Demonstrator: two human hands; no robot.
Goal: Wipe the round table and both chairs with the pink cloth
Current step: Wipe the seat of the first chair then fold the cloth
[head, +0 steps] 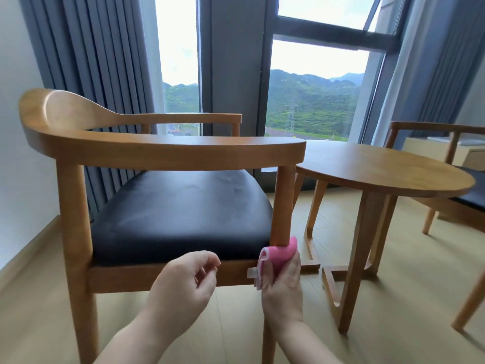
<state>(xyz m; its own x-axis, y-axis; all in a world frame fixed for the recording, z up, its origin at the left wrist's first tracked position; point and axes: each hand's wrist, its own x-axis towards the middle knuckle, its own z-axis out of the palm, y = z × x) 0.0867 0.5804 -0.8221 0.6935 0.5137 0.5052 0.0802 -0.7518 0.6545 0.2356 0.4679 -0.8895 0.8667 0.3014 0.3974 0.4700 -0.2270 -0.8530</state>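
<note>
A wooden armchair (162,148) with a black seat cushion (181,214) fills the left and centre. My right hand (282,287) grips the pink cloth (278,257), wrapped around the chair's front right post just above the seat rail. My left hand (183,282) hovers in front of the seat rail, fingers loosely curled, holding nothing. The round wooden table (388,169) stands to the right of the chair. A second wooden chair (456,185) with a dark seat is partly visible beyond the table at the right edge.
Grey curtains (99,56) hang behind the near chair and at the far right. A tall window (315,88) shows green hills. A white wall (18,127) is close on the left. The floor (406,298) is light wood.
</note>
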